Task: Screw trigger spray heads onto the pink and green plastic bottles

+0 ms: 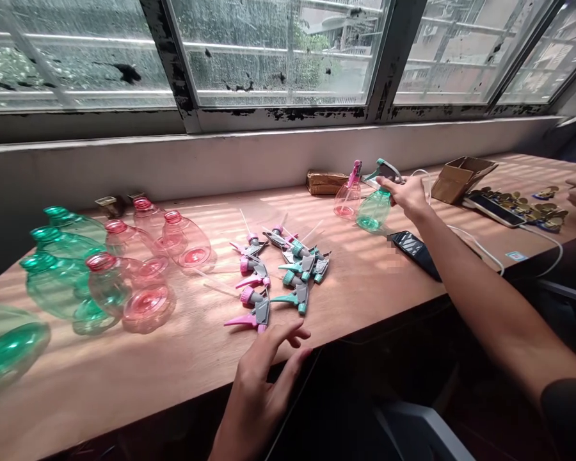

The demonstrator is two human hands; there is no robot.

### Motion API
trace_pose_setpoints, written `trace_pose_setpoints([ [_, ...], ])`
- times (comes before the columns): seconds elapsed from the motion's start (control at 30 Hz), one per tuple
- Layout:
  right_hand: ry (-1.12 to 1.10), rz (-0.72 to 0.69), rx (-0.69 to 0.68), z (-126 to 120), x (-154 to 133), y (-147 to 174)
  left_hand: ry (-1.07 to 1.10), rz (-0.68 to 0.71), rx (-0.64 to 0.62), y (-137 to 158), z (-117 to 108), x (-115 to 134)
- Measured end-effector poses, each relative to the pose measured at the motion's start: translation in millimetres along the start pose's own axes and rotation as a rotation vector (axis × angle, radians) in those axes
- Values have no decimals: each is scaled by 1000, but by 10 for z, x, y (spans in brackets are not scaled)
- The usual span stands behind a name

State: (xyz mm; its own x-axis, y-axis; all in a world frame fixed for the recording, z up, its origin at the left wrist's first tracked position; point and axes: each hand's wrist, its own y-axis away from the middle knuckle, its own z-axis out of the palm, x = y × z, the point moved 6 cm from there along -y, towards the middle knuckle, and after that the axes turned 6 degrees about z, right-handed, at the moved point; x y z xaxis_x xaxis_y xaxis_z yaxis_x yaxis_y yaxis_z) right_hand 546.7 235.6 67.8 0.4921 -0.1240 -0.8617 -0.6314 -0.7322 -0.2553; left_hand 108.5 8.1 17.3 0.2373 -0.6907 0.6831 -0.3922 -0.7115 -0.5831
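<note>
Apparently steadying the green spray bottle (373, 211) on the worktop (365, 282), just beside the pink spray bottle (346, 197), without clearly showing whether touching it. Ideally supporting near the neck, holding the body upright, letting the base sit flat before loosening any finger, and sparing the trigger head (388, 170) a squeeze. Best leaving room for the pink spray bottle and for the black phone (416, 255) lying nearer the edge. Seemingly closing the right hand's (407, 194) grip snugly around the green spray bottle near neck and trigger head, though hiding the exact finger contact. Holding nothing in the left hand (269, 374): parting thumb and fingers, bending them loosely, and hovering at the near edge beside the loose spray heads (262, 312), not plainly touching any.
</note>
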Motion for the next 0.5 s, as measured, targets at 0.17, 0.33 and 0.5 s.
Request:
trace_pose_setpoints([
  [0.17, -26, 58, -100, 198, 47, -122, -29, -35, -13, 32, -28, 18],
  [0.33, -49, 60, -171, 46, 166, 64, -22, -15, -17, 36, -68, 95],
  [0.5, -4, 15, -153, -367, 470, 409, -9, -50, 19, 94, -207, 161],
])
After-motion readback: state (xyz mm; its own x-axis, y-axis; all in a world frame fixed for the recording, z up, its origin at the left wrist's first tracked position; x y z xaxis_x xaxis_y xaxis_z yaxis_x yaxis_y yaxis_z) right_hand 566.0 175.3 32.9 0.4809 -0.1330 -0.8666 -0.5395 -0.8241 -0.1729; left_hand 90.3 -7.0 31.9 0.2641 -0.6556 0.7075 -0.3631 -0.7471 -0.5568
